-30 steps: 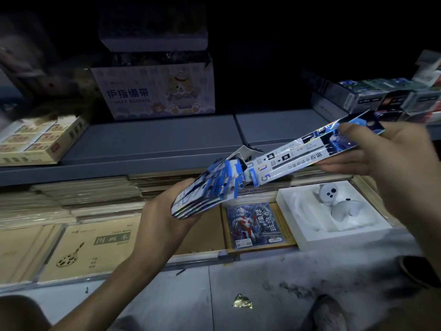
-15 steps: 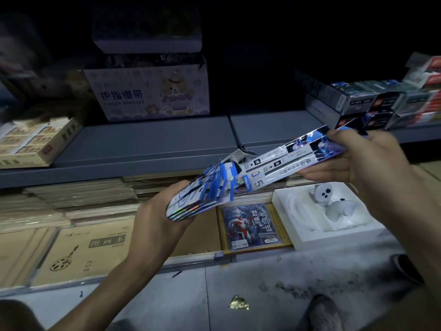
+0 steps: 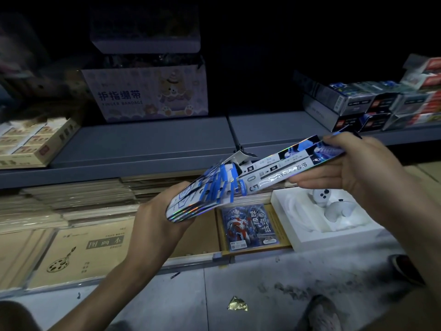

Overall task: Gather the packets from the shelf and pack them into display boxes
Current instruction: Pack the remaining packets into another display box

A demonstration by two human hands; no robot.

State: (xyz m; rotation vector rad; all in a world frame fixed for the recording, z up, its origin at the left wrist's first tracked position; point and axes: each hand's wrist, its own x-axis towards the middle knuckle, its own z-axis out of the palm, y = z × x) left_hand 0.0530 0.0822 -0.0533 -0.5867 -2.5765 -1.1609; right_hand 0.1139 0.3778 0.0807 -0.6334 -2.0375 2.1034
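Observation:
My left hand (image 3: 158,222) grips a fanned stack of shiny blue-and-white packets (image 3: 202,194) from below, in front of the lower shelf. My right hand (image 3: 358,173) pinches the far end of a long white-and-blue packet (image 3: 286,169), which slants down to the left until its near end meets the top of the stack. Several dark display boxes (image 3: 362,103) sit stacked on the grey upper shelf (image 3: 148,144) at the right, behind my right hand.
A pale "Finger Bandage" carton (image 3: 145,91) stands at the back of the upper shelf, a tan box (image 3: 35,139) at its left. Below lie brown sketchbooks (image 3: 88,249), a hero card pack (image 3: 248,225) and a white tray with a white toy (image 3: 329,209). A gold scrap (image 3: 237,306) lies on the floor.
Both hands and their packets have stayed in nearly the same pose; the long packet's near end has slid slightly closer onto the stack. The view has shifted a little.

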